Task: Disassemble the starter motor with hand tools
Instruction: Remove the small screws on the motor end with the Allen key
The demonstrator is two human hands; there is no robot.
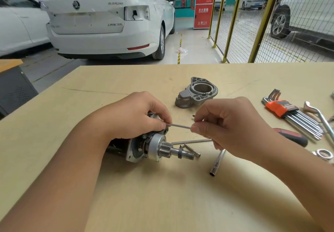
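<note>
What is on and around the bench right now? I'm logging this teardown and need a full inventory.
starter motor: 1, silver and black, bench centre-left
thin rod: 1, silver, between both hands
nose housing: 1, grey, behind the hands
long bolt: 1, silver, beside pinion
socket extension: 1, silver, near right wrist
hex key set: 1, silver in orange holder, right
screwdriver handle: 1, black-red, right
white cars: several, background
left hand: grips the motor
right hand: pinches the rod

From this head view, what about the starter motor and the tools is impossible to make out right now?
- Rear of the starter motor: covered by the left hand.
- Where the thin rod enters the motor: hidden under the left fingers.
- Rod's other end: hidden in the right hand.
- Screwdriver: mostly behind the right wrist.
- Tools at the right edge: cut off by the frame.
</note>
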